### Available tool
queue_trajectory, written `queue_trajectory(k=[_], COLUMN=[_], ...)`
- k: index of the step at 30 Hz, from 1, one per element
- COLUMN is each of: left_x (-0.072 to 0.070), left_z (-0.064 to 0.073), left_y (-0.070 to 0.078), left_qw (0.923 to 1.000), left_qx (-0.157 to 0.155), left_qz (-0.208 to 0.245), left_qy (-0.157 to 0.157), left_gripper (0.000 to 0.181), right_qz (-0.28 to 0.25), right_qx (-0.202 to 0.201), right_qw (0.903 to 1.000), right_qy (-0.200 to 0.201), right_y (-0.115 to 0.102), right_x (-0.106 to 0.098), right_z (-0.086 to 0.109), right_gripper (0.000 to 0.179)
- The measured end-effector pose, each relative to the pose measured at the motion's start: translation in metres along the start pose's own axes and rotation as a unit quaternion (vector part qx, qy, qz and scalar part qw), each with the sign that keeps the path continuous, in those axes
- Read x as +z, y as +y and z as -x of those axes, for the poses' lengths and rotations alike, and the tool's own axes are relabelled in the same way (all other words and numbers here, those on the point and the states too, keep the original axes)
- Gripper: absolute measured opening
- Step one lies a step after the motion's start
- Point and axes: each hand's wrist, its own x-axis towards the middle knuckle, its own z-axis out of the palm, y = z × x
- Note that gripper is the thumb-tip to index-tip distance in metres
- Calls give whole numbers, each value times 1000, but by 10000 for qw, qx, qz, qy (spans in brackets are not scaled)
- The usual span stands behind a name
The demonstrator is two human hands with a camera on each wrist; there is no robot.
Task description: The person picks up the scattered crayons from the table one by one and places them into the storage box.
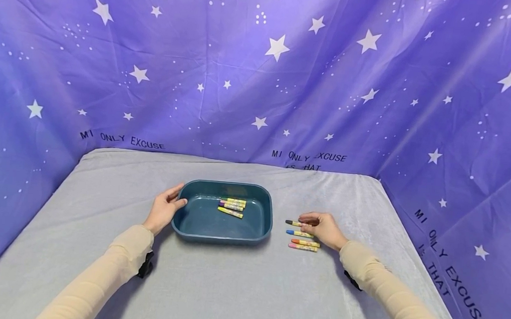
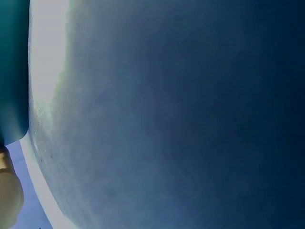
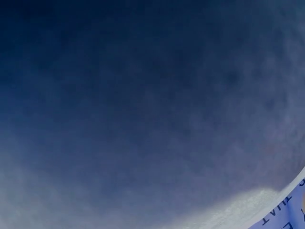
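Note:
My left hand (image 1: 165, 209) holds the left end of a dark teal plastic basin (image 1: 222, 239), thumb over the rim and fingers along the outside. Inside the basin lie several crayons (image 1: 230, 212) in yellow wrappers. To the right of it, my right hand (image 1: 327, 230) pinches the black crayon (image 1: 293, 223) between thumb and fingers, low over the table. Just below its thumb is a blue crayon (image 1: 295, 232). Nearer me lie an orange crayon (image 1: 305, 243) and a pink crayon (image 1: 302, 248). In the left wrist view the basin's wall (image 2: 13, 71) shows beside a fingertip (image 2: 9, 200).
A grey cloth (image 1: 227, 287) covers the table. Purple curtains (image 1: 226, 67) with white stars hang behind it and along both sides. The right wrist view is mostly dark, blurred cloth (image 3: 143, 119), with a strip of printed curtain (image 3: 281, 214) in its corner.

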Motion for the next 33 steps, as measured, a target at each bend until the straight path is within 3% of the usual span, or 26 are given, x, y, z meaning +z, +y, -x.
queue_trajectory(k=[16,26,33], left_x=[0,0,-1], left_z=[1,1,1], left_y=[1,-1,1], left_qw=[10000,10000,10000], left_qx=[-64,-11,-32], left_qz=[27,66,62], left_qy=[-2,2,11], left_gripper=[55,56,56], right_qz=[166,-121,-15], right_qx=[42,112,22], right_qw=[9998,9989,9980], right_qy=[-45,437,635], right_y=[-8,-38,-66], right_x=[-1,-18,-28], right_z=[1,-5,-12], right_gripper=[23,25,26])
